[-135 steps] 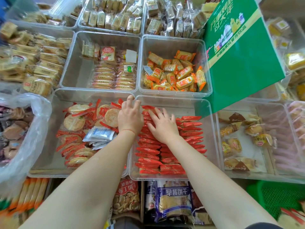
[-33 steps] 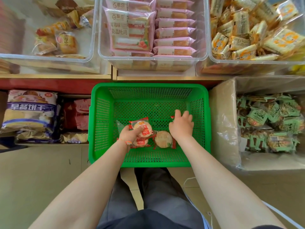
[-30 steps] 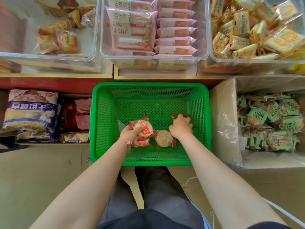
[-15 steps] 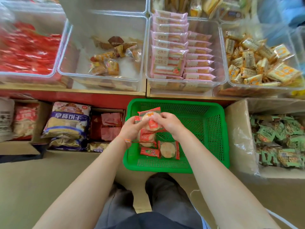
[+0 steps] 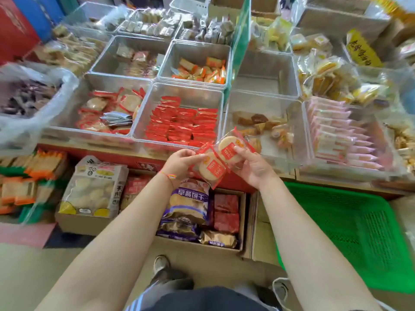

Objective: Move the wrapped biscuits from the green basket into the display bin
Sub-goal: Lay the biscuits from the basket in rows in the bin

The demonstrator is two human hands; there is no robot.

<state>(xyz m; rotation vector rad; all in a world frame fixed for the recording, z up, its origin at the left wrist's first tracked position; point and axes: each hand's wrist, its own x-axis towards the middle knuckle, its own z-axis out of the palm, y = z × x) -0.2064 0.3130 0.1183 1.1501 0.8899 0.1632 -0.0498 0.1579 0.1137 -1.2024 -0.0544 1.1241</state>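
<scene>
Clear plastic bins cover the shop counter ahead of you, each holding wrapped snacks, with cardboard cartons of bagged goods on the floor beneath. Your wrapped biscuits are in the air just in front of the counter's edge, below the display bin of red packets: at least two round, pale discs show, sealed in clear film with red crimped ends and a red label (the print is too blurred to read). One packet overlaps the other, tilted up to the right.

Your left hand grips the lower packet from the left, fingers curled over its upper edge. A thin coloured string circles that wrist. Your right hand holds the upper packet from the right, thumb pressed on the label and fingers curled behind. Both forearms reach forward, bare.

Your green basket stands on the floor to the right of your right arm, well apart from the packets; it is rigid plastic with a perforated mesh base, and the part in view holds nothing. A neighbouring bin to the left holds similar round biscuits lying loose. The bins have glossy, transparent walls with rounded corners.
</scene>
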